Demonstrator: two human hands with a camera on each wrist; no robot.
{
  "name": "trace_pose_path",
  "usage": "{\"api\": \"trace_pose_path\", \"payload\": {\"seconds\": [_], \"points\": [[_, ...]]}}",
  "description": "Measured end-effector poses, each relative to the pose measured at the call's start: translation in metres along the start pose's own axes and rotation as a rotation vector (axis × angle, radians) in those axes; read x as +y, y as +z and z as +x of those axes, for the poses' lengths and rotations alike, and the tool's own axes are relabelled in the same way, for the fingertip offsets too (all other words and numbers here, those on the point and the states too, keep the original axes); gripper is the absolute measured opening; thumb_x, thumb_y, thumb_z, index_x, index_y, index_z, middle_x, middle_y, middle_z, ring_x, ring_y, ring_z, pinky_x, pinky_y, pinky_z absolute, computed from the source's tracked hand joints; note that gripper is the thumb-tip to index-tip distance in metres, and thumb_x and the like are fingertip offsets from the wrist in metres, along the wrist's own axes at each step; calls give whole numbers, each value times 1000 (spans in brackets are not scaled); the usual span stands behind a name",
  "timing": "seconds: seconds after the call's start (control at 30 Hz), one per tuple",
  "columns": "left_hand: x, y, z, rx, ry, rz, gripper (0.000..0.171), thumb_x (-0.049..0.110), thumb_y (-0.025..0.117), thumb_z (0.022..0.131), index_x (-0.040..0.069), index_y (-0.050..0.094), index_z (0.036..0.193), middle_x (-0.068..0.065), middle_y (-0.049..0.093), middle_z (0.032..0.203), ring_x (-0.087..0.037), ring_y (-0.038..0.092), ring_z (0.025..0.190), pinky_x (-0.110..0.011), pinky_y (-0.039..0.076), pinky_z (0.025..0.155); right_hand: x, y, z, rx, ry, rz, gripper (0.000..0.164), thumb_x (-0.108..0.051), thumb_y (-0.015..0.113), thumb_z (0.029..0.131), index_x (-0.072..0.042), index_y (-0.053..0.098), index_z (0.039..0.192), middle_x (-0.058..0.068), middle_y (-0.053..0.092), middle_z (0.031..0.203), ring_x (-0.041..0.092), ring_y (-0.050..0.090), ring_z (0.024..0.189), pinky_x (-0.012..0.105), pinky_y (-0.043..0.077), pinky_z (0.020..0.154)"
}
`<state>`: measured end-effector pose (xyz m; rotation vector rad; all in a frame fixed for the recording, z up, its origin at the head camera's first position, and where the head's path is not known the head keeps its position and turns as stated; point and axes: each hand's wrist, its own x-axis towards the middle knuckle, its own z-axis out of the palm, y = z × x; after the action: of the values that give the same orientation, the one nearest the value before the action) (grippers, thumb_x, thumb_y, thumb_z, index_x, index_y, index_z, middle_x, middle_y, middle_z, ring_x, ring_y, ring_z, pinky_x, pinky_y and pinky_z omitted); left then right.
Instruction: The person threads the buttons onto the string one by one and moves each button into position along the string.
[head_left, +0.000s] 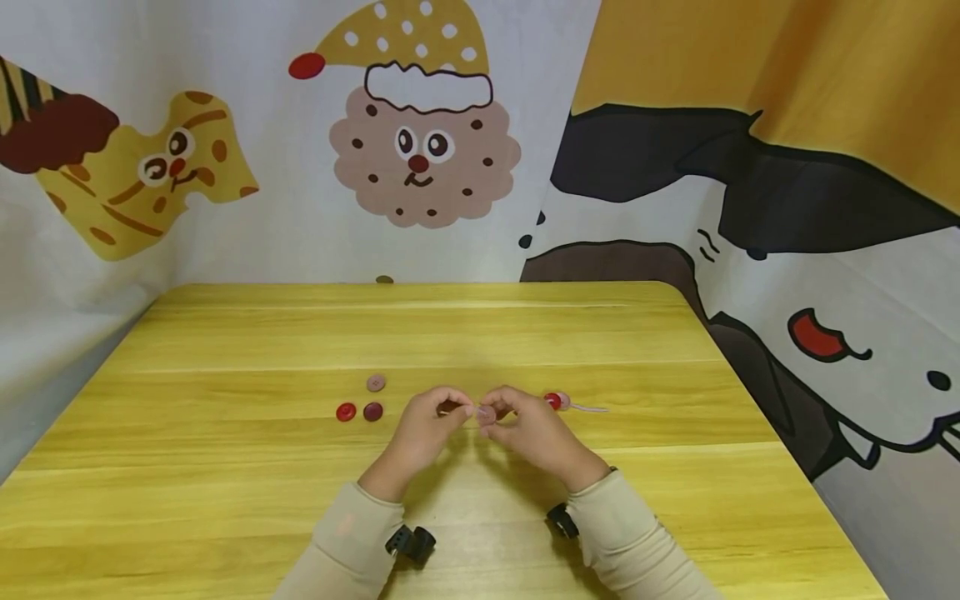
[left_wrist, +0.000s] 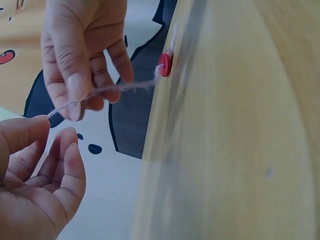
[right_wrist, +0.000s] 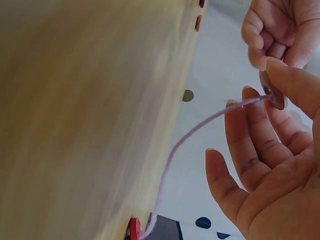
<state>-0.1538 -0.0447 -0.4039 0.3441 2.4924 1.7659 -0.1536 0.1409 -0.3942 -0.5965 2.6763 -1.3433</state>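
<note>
Pinching a pink button [head_left: 487,415], the right hand [head_left: 538,429] nearly meets the left hand [head_left: 426,427], which grips the button's string [right_wrist: 173,151]; just past the right hand, a red button [head_left: 552,401] lies on the counter [head_left: 480,329].

Illumination and Picture Clarity

Head view: lighting is bright and fairly even. A pale sheen marks the near centre of the table [head_left: 480,537]. Soft-edged shadows lie on its surface below the left hand [head_left: 423,429] and the right hand [head_left: 540,433], consistent with light from above. Outlines on the curtain [head_left: 270,50] are legible. Left wrist view: the tabletop appears washed out, with a grey shadow band. Right wrist view: the wood grain is blurred; finger creases remain distinguishable.
</note>
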Motion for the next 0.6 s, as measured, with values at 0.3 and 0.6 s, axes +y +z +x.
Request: {"api": "trace_pose_path", "payload": {"seconds": [0.3,0.6], "points": [[-1,-3,0,1,-7,-40,4,10,63,94,8,66,94,-2,63,91,-18,57,85,-33,47,74,4,-7,-1,-18,50,-33,22,-10,73,86,-14,64,105,-4,64,93,14,59,91,37,49,80],[-1,-5,0,3,-9,-67,5,11,62,95,7,65,94,-9,61,87,-18,52,75,-28,42,64,8,-14,2,-29,41,-98,20,-12,76,84,-18,65,100,-8,65,90,11,61,88,40,37,90]]}}
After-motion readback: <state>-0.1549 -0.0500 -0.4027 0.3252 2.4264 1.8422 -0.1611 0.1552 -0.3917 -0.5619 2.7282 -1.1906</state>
